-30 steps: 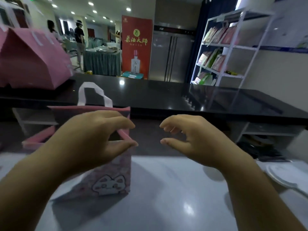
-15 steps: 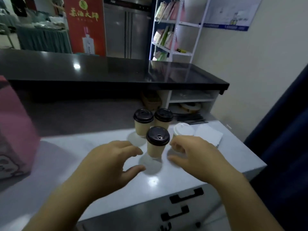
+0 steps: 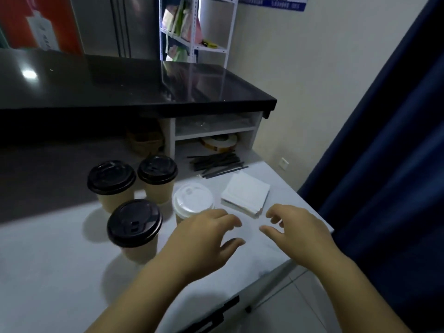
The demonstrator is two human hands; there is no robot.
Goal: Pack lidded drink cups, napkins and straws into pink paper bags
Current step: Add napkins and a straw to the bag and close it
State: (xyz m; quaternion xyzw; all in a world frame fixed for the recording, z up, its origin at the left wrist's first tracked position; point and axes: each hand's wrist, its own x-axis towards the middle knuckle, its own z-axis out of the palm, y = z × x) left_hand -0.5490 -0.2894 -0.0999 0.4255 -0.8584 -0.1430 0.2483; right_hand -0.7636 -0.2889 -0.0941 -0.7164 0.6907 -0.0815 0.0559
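Three tan paper cups with black lids stand on the white counter: one nearest me point(image 3: 134, 223), one at the back left point(image 3: 111, 177), one behind it to the right point(image 3: 157, 169). A white-lidded cup point(image 3: 193, 197) stands just beyond my left hand point(image 3: 204, 239), which hovers open over the counter. My right hand point(image 3: 294, 228) is open too, just in front of a stack of white napkins point(image 3: 246, 192). Dark straws point(image 3: 217, 164) lie behind the napkins. No pink bag is in view.
The white counter point(image 3: 48, 260) ends at a right edge close to my right hand, with drawer handles point(image 3: 216, 316) below. A raised black counter point(image 3: 144, 87) overhangs the back, with a white cubby holding a tape roll point(image 3: 218, 143). A dark blue curtain point(image 3: 396, 164) hangs at right.
My view swung right, away from the pink bag, to the cups. Both hands let go of the bag and moved right, now over the counter near the white-lidded cup and napkins.
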